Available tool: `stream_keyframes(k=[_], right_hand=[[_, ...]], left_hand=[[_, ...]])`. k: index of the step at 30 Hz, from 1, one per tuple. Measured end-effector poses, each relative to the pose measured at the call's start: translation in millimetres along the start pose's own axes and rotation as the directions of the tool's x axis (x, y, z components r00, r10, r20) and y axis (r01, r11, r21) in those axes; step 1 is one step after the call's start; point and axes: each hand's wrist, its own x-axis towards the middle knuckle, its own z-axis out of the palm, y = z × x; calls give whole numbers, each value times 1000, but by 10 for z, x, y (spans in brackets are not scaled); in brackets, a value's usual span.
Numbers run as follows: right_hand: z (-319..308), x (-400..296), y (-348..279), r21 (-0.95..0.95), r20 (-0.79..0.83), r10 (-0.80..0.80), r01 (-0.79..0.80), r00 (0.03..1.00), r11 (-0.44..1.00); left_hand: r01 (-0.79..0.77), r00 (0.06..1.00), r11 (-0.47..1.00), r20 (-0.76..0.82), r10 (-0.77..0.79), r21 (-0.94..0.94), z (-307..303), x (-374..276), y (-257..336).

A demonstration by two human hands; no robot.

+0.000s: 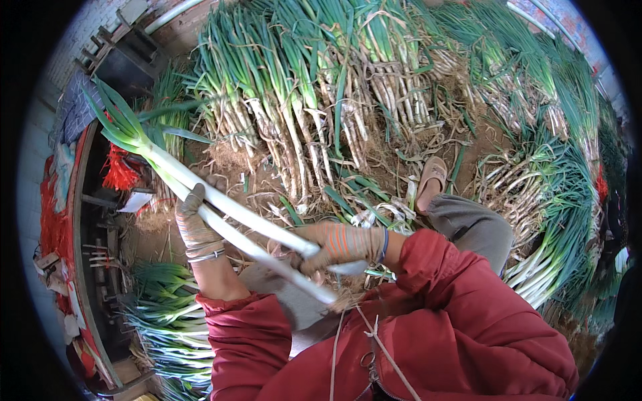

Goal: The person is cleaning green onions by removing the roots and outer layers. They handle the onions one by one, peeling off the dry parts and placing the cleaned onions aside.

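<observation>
Two long Welsh onion stalks (235, 205) slant across the view in front of my lap. They join at a green leafy top (125, 128) at the upper left. My left hand (198, 223), in a striped work glove, grips the nearer white stalk partway along, thumb on top. My right hand (343, 243), gloved too, is curled at the lower ends of the stalks, its fingers against them. From under its palm a pale, flat, blade-like object (348, 267) sticks out; what it is exactly is unclear. The nearer stalk's root end is blurred beside my jacket.
Unpeeled Welsh onions (301, 100) lie in heaps ahead, with more bundles (531, 190) at the right. Cleaned ones (173, 321) lie by my left elbow. Peelings (371, 210) litter the floor near my shoe (431, 178). A red-covered table (75, 240) stands left, red ties (120, 168) hanging beside it.
</observation>
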Motion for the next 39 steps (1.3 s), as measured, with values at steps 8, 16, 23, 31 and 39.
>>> stream_keyframes(k=[8,16,23,31,39], right_hand=[[275,-930,81,175,-170,293,-264,941,949],[480,-2271,31,10,-301,167,-172,939,985],[645,-3268,85,-60,-303,158,-184,940,981],[227,-2772,532,-736,-521,25,-465,853,493],[-92,-1682,141,-628,-471,-258,-114,844,770]], left_hand=[[196,886,952,-459,-69,235,-271,100,-245],[385,734,912,-646,-208,144,-685,97,-317],[436,757,765,-652,-28,473,-627,81,-237],[112,866,950,-497,51,293,-266,309,-494],[-2,962,985,-269,48,170,205,166,-568]])
